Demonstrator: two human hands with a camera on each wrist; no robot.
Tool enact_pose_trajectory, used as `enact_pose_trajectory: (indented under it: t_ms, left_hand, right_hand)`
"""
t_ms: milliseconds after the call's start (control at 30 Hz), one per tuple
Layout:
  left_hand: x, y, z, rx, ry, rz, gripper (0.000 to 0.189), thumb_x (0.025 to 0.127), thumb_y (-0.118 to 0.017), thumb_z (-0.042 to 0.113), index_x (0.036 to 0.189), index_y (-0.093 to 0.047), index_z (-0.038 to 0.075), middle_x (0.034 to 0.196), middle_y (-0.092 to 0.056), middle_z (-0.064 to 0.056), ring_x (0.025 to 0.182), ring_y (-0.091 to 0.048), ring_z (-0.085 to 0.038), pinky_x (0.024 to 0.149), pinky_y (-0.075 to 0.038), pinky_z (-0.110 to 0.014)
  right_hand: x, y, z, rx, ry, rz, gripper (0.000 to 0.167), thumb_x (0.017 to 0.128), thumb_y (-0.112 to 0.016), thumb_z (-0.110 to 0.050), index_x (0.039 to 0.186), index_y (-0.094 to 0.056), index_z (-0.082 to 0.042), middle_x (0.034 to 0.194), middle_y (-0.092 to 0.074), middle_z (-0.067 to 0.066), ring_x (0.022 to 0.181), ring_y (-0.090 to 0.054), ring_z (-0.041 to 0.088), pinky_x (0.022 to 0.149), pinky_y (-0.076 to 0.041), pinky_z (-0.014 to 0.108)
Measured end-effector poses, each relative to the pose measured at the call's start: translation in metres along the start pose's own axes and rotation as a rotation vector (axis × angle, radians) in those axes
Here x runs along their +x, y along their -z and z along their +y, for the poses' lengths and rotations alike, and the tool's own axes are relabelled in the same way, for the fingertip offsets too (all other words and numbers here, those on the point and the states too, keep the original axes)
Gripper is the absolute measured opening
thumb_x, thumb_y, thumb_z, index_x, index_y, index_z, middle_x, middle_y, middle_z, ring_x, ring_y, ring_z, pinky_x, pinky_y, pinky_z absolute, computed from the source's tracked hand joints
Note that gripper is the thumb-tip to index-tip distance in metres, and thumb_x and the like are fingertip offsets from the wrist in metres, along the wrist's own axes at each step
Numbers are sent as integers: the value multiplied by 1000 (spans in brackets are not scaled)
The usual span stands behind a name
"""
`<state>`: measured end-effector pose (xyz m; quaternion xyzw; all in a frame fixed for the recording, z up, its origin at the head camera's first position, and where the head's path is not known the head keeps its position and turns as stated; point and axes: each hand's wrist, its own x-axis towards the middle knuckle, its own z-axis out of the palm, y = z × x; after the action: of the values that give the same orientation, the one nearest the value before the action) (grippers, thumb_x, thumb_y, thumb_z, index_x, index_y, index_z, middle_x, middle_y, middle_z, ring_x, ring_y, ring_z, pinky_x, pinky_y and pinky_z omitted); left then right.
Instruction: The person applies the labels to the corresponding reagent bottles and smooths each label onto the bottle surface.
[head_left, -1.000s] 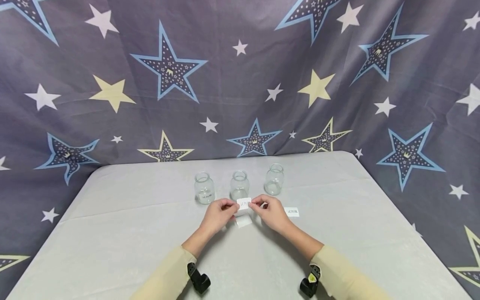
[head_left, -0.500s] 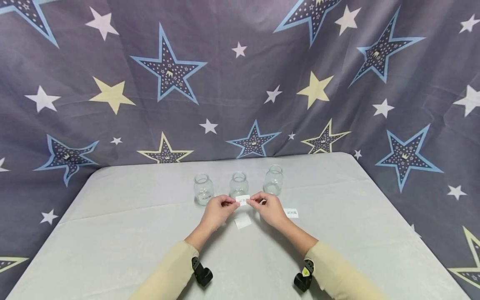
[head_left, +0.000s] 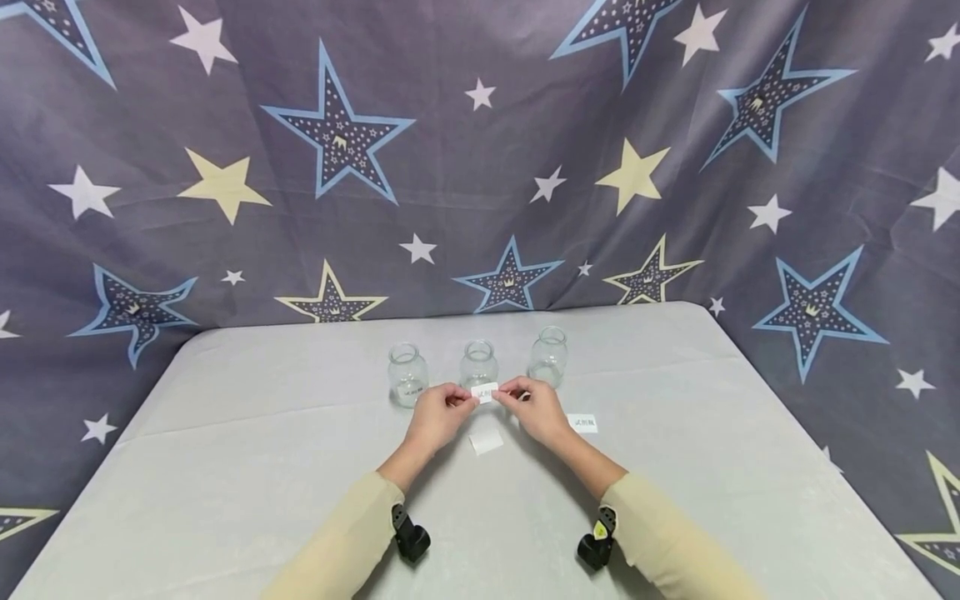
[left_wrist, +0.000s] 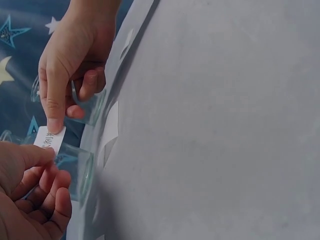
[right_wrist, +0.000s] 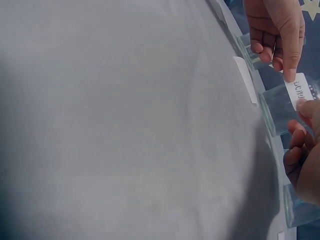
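At mid-table (head_left: 262, 467), just before the middle jar (head_left: 479, 363), a small white label (head_left: 484, 392) with dark characters hangs above the cloth, pinched at both ends. Left hand (head_left: 437, 417): narrow grip, thumb and fingertip on the label's left end, other fingers curled inward. Right hand (head_left: 542, 414) mirrors it on the right end, thumb pointing toward its partner. Left forearm (head_left: 401, 467) and right forearm (head_left: 594, 468) slant in from the near side, converging; beige sleeves (head_left: 337, 533) sit behind the wrists. Whether label meets glass: cannot tell. Left jar (head_left: 407, 371) stands upright, dark characters low on its front; right jar (head_left: 550, 354) stands slightly farther back. Blank white slip (head_left: 487, 442) lies nearer, below the hands; second label (head_left: 582, 423) lies right of the right hand.
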<state>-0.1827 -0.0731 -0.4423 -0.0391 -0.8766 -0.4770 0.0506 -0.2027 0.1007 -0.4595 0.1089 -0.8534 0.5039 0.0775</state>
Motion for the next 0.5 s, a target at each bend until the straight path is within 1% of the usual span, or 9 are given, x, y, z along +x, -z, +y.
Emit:
enact_pose_trajectory:
  t_ms: [100, 233, 500]
  left_hand:
    - [1, 0, 1, 12, 17, -2, 12, 83, -69, 13, 83, -68, 1, 74, -66, -7, 65, -52, -8, 60, -44, -20]
    - [3, -2, 0, 26, 21, -2, 12, 83, -69, 14, 83, -68, 2, 74, -65, -7, 65, -52, -9, 60, -44, -21]
    - [4, -3, -1, 32, 32, 6, 13, 84, -68, 14, 84, -68, 1, 74, -65, -7, 65, -53, -10, 60, -44, -22]
  right_hand:
    - [1, -1, 1, 12, 2, 2, 10, 80, -73, -14, 82, -71, -5, 73, -66, 6, 63, -51, 7, 59, -43, 17]
    - [3, -2, 3, 31, 4, 4, 10, 80, -73, -13, 82, -71, -4, 73, -66, 8, 64, -52, 8, 58, -44, 17]
    - [5, -4, 5, 13, 10, 14, 11, 80, -73, -15, 82, -71, -4, 72, -66, 7, 64, -53, 8, 58, -43, 17]
